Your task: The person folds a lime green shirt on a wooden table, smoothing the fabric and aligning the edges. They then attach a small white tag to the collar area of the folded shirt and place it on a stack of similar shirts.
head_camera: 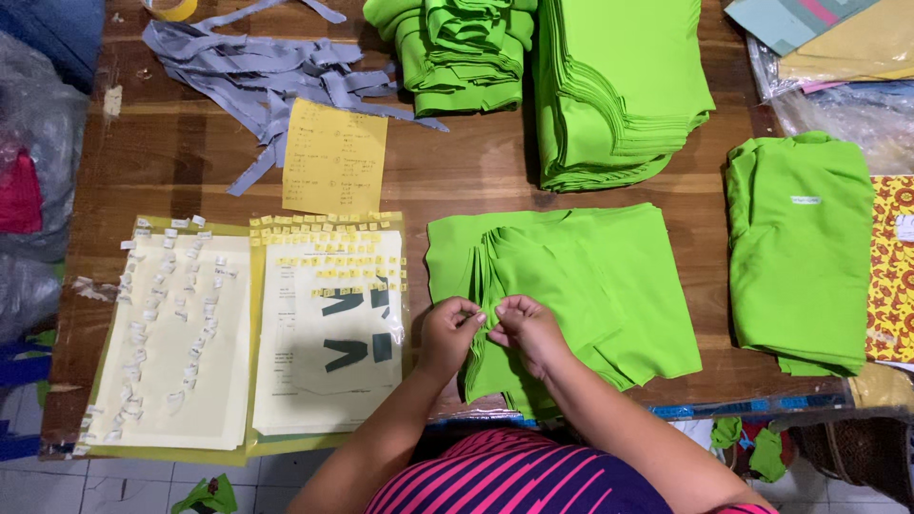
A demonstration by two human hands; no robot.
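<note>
Both hands at the near edge of the flat stack of lime-green cut fabric pieces (571,286) lying mid-table on the brown wooden table (190,162). Left hand (447,331) closed in a pinch on the fanned corner of that stack, thumb and forefinger tight on cloth layers; right hand (526,328) likewise pinched shut just beside it, fingertips almost touching the left, gripping the same edge, possibly with something small between them, too small to tell. Layers at the stack's left corner fanned apart, rest lying flat, so judged early to midway through this stack. Left of the stack, touching distance: two pale sheets of paper (328,333) on yellow backing, carrying many small yellow tags (328,249) in rows and small white tags (162,314), plenty unused. Beyond the stack, far side: tall thick pile of lime-green cut panels (619,86) and a looser folded bundle of lime-green cloth (457,48), apparently untouched. Right of the stack, apart from it: folded lime-green garment with a small white label (800,247), looks finished or set aside. Far-left of the stack: heap of grey fabric strips (267,71) and a yellow handwritten note (335,157). Most work judged left.
</note>
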